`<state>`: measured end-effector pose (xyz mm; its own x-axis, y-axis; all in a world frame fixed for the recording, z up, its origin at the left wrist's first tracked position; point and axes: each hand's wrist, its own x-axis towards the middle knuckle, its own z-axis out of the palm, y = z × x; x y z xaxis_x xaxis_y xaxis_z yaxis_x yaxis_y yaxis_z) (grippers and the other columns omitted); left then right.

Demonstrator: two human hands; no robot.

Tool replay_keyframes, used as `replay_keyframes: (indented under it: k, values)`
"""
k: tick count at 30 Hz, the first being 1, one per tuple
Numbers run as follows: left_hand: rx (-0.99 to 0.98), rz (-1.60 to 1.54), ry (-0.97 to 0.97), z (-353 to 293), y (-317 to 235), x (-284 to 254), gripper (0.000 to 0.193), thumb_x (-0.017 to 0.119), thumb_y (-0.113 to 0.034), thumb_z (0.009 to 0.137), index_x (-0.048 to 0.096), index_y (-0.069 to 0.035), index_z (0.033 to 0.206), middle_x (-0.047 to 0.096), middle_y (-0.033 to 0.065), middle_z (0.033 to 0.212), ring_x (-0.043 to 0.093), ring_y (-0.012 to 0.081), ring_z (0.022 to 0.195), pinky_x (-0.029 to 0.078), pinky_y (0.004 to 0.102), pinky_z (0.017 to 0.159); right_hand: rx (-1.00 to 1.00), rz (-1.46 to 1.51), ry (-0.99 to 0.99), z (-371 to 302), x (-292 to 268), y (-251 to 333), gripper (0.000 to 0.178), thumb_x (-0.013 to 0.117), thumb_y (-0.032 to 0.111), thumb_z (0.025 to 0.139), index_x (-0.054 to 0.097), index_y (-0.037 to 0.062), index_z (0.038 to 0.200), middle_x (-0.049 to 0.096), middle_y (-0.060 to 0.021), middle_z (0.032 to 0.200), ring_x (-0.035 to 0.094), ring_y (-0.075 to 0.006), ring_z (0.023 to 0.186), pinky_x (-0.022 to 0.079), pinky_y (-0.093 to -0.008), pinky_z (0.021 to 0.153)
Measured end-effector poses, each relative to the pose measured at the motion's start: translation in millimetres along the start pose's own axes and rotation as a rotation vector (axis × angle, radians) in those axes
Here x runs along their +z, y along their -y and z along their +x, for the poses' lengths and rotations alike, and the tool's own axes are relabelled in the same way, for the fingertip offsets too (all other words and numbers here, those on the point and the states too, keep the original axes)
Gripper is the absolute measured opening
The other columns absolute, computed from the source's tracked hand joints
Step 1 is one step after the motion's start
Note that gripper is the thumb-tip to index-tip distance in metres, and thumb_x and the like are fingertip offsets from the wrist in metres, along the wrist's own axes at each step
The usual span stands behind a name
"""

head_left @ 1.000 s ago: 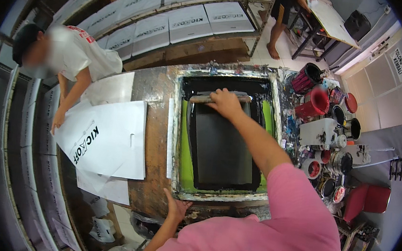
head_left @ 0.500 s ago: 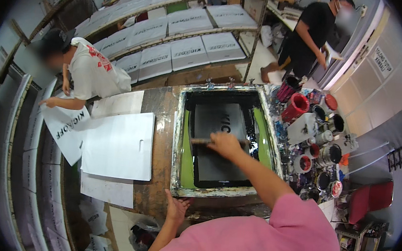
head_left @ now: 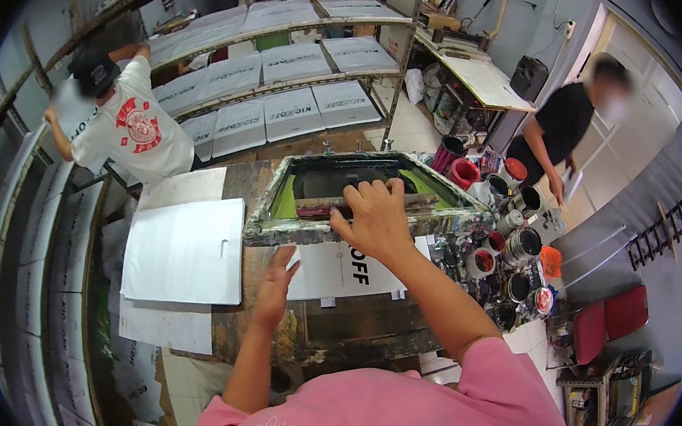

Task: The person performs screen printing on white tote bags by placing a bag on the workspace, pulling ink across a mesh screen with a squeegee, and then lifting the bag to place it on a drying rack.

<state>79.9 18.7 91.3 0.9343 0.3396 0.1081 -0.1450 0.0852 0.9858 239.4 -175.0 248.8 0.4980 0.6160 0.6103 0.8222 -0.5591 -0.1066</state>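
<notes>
The silk-screen frame (head_left: 299,233), rimmed with ink-smeared wood, is tilted with its near edge raised off the table. Across its green and dark mesh, my right hand (head_left: 374,220) is closed over a squeegee (head_left: 321,204) with a long wooden handle. Under the raised edge lies a white bag (head_left: 324,272) with bold black lettering; part of it is hidden by the frame and my right arm. My left hand (head_left: 273,287) is open, fingers stretched out, at the left edge of that bag; whether it touches is unclear.
A stack of blank white bags (head_left: 183,252) lies on the table to the left. Ink pots (head_left: 464,173) crowd the right side. A person in a white shirt (head_left: 142,118) faces racks of printed bags (head_left: 291,115); another in black (head_left: 564,123) stands at right.
The screen's near edge has risen from flat, revealing the printed bag. My left hand has moved up and left. The white-shirted person has turned to the rack; the person in black has come nearer.
</notes>
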Motion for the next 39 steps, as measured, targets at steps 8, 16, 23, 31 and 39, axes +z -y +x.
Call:
replay_keyframes:
  k: [8, 16, 23, 31, 39]
  values:
    - [-0.366, 1.434, 0.042, -69.4, 151.6, 21.6, 0.105, 0.029, -0.085, 0.095, 0.020, -0.011, 0.169, 0.004, 0.0362, 0.170, -0.007, 0.0503, 0.159, -0.019, 0.0717, 0.116, -0.030, 0.012, -0.060, 41.9, -0.9, -18.1, 0.037, 0.066, 0.041, 0.088, 0.069, 0.0045, 0.091, 0.065, -0.0120, 0.083, 0.061, -0.0293, 0.084, 0.039, -0.0495, 0.092]
    - [-0.408, 1.423, 0.030, -61.9, 139.6, 37.4, 0.117, 0.034, -0.089, 0.091, 0.020, 0.000, 0.166, 0.009, 0.0292, 0.172, -0.003, 0.0434, 0.161, -0.016, 0.0740, 0.117, -0.010, 0.050, -0.073, 82.1, -4.3, -32.4, 0.037, 0.067, 0.041, 0.089, 0.070, 0.0035, 0.090, 0.065, -0.0119, 0.080, 0.061, -0.0290, 0.081, 0.040, -0.0474, 0.090]
    - [-0.334, 1.395, 0.058, -56.9, 145.9, 38.9, 0.113, 0.042, -0.085, 0.092, 0.030, 0.003, 0.162, 0.022, 0.0244, 0.171, 0.002, 0.0436, 0.161, -0.013, 0.0758, 0.117, -0.027, 0.050, -0.034, 116.1, -6.0, -42.2, 0.037, 0.067, 0.040, 0.090, 0.069, 0.0033, 0.091, 0.065, -0.0114, 0.080, 0.062, -0.0291, 0.080, 0.040, -0.0461, 0.086]
    - [0.175, 0.939, -0.377, 25.1, 57.5, 62.9, 0.048, 0.069, -0.007, 0.098, 0.058, 0.000, 0.145, 0.059, 0.0216, 0.149, 0.043, 0.0414, 0.149, 0.017, 0.0615, 0.126, -0.017, 0.048, -0.052, 121.2, -5.8, -47.6, 0.036, 0.064, 0.040, 0.092, 0.066, 0.0045, 0.088, 0.064, -0.0115, 0.078, 0.063, -0.0296, 0.080, 0.040, -0.0464, 0.085]
    - [0.086, 0.904, -0.759, -41.2, 51.0, -107.7, 0.038, 0.062, -0.011, 0.098, 0.070, -0.006, 0.134, 0.062, 0.0229, 0.145, 0.057, 0.0345, 0.139, 0.019, 0.0534, 0.128, 0.039, 0.045, 0.043, 98.0, -10.8, -28.4, 0.041, 0.062, 0.045, 0.093, 0.070, 0.0044, 0.093, 0.068, -0.0132, 0.087, 0.063, -0.0302, 0.093, 0.039, -0.0485, 0.095]
